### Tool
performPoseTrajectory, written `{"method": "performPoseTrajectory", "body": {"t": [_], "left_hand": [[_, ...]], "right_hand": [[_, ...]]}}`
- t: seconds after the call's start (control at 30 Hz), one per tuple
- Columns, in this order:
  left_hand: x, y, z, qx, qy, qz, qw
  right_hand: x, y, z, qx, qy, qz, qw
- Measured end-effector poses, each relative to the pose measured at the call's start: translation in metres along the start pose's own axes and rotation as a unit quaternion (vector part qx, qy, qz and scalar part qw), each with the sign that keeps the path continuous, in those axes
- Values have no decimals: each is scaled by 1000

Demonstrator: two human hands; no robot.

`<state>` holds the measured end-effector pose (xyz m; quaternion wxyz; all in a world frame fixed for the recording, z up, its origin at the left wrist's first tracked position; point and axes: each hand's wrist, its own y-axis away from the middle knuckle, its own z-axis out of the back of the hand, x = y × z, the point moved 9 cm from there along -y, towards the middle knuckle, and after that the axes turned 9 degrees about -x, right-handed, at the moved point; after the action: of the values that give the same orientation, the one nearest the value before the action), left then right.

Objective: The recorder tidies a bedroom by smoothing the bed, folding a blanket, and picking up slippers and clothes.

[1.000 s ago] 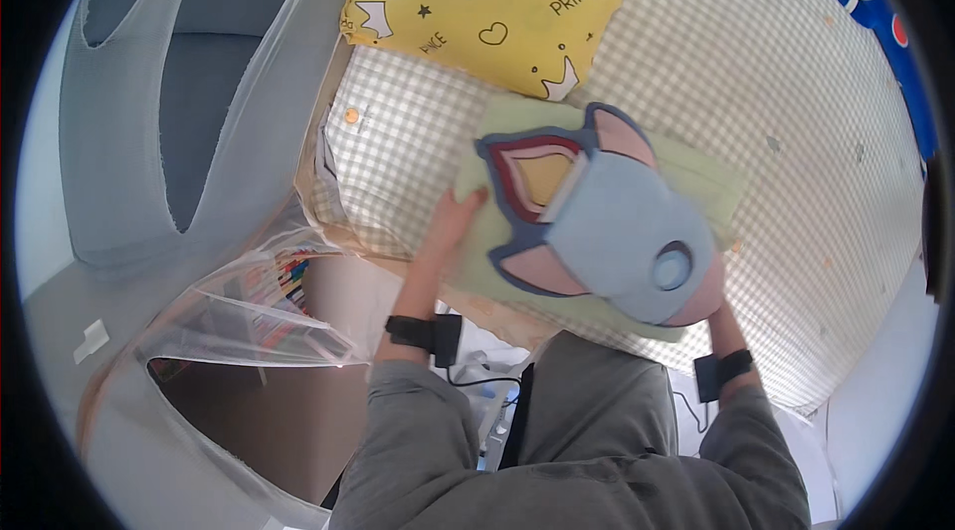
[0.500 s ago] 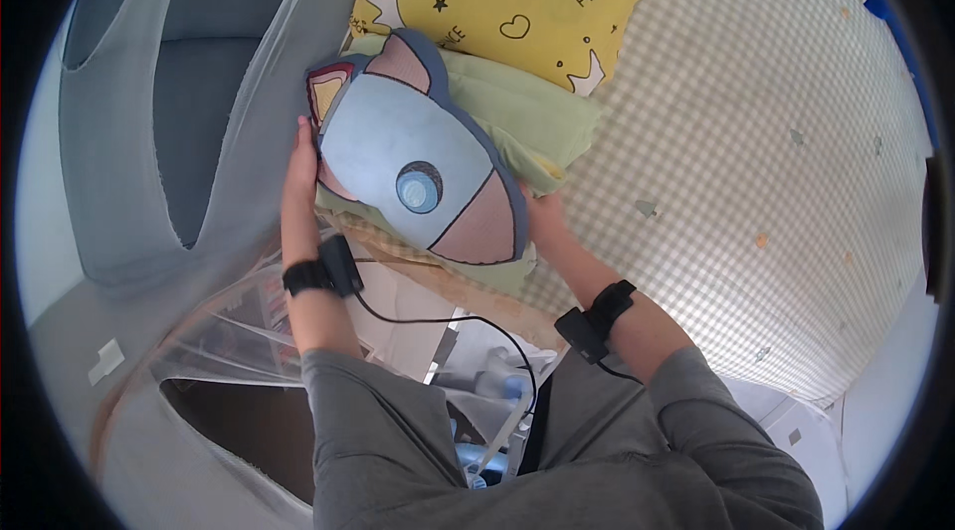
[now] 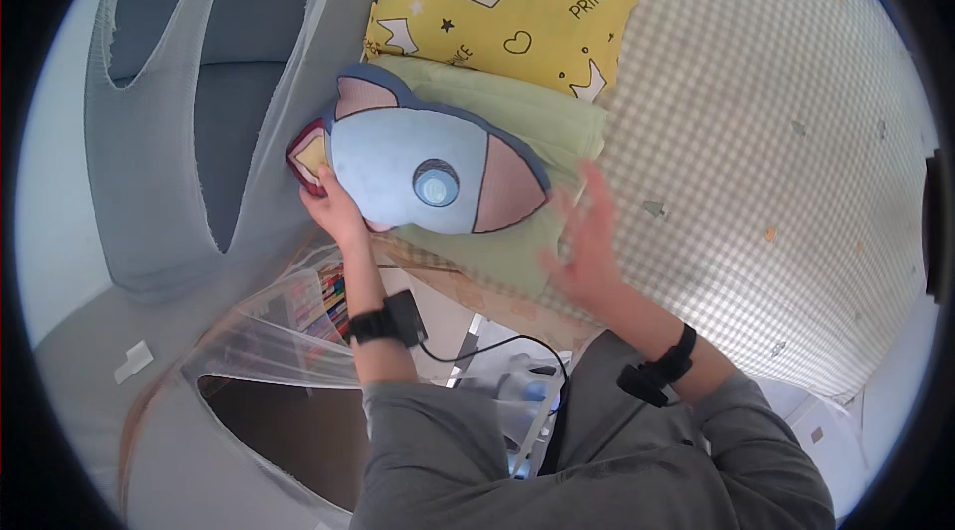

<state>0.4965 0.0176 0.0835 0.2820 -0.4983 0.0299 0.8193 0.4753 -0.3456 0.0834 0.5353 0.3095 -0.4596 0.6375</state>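
Note:
A rocket-shaped cushion (image 3: 398, 157), pale blue with pink fins, a pink nose and a round porthole, lies on a folded light green cloth (image 3: 517, 107). My left hand (image 3: 338, 207) grips its red and yellow flame end at the left, thumb on top and the other fingers hidden beneath. The cushion's nose points right toward my right hand (image 3: 587, 247), which is raised with fingers spread and slightly blurred. Nothing is in that hand, and a small gap separates it from the nose.
Beyond the green cloth lies a yellow pillow (image 3: 527, 23) with crown prints. A checked bed sheet (image 3: 736, 172) spreads to the right. Grey mesh netting (image 3: 149, 162) hangs at the left, and sheer netting (image 3: 269, 336) droops near the bed's front edge. Each wrist wears a strapped black device with a cable.
The rocket cushion has turned so its nose points more to the right. My right hand has let go of it and opened. My left hand has shifted onto the flame end.

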Motion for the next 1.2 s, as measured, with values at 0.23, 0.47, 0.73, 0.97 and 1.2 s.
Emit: {"method": "performPoseTrajectory", "body": {"t": [0.23, 0.47, 0.73, 0.97, 1.2], "left_hand": [[68, -56, -48, 92, -327, -51, 939], [-95, 42, -56, -14, -389, -377, 840], [-107, 399, -181, 482, -111, -460, 737], [18, 428, -133, 442, -348, -453, 691], [21, 438, -132, 366, -380, -532, 663]], "right_hand": [[-17, -19, -119, 205, 158, 95, 961], [-75, 4, -9, 95, 92, 24, 991], [-118, 202, -10, 284, 96, -16, 954], [-200, 220, 137, 127, 120, -177, 969], [-293, 437, 504, -214, 540, -434, 689]]}}
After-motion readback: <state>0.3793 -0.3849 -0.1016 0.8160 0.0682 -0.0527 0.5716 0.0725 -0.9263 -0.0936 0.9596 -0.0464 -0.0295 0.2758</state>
